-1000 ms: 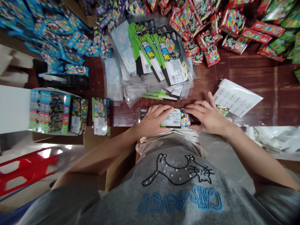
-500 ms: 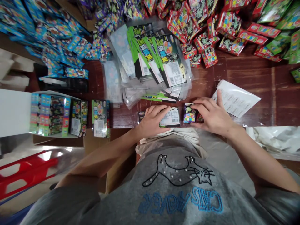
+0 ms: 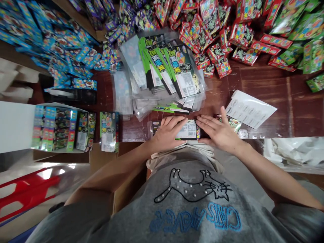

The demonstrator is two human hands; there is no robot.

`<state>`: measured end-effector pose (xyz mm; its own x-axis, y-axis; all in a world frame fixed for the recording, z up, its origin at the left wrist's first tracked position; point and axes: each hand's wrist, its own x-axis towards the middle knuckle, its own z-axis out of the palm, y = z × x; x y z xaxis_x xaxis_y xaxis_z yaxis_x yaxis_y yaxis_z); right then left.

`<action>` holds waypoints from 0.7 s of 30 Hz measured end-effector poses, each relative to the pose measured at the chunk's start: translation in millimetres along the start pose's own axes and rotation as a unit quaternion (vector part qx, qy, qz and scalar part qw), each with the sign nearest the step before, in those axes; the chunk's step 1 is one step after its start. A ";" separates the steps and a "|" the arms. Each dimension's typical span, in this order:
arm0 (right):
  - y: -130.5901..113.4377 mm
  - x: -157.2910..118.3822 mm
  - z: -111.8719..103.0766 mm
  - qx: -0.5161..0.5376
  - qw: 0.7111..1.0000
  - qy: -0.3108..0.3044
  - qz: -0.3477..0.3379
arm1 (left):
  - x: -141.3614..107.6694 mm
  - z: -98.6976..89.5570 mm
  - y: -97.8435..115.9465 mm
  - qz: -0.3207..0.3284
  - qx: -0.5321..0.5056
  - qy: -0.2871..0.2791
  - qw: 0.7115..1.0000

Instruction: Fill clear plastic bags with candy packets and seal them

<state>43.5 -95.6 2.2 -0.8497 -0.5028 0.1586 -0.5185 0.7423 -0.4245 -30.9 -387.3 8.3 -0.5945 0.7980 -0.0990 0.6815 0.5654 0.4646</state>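
Observation:
A clear package with a black label card [image 3: 188, 130] lies flat at the table's front edge. My left hand [image 3: 168, 131] rests on its left part, fingers spread. At its right end, my right hand [image 3: 215, 131] lies over the packet end with fingers stretched out and thumb raised; a bit of a purple box shows beside the fingertips. A green-and-red packet [image 3: 234, 124] lies partly behind the right hand. Above the hands sits a pile of clear sleeves with black and green cards [image 3: 182, 71].
Heaps of blue [image 3: 68, 44], purple, red [image 3: 243, 33] and green packets line the back. A white label sheet [image 3: 250, 109] lies right. On the left are an open filled box [image 3: 60, 128] and one finished-looking package [image 3: 108, 131].
My right hand has moved left, and the small boxes it held have gone into or against the right end of the package. The view has shifted slightly.

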 end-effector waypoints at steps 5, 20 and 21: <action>-4.4 -16.2 -12.5 -0.047 0.999 -0.024 0.008 | 2.5 1.9 -2.7 -0.014 0.004 0.004 1.000; 22.1 -16.1 -8.9 0.043 0.996 0.002 -0.080 | -3.1 -6.7 -3.5 0.029 -0.014 0.016 0.999; 22.7 -8.1 -6.7 0.044 0.996 -0.004 -0.082 | -3.2 -7.2 -3.5 0.028 -0.014 0.017 0.999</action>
<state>38.0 -71.7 -2.7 -0.7530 -0.6183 0.2253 -0.6400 0.6086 -0.4691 -34.5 -393.4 13.4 -0.5711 0.8198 -0.0420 0.7014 0.5140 0.4938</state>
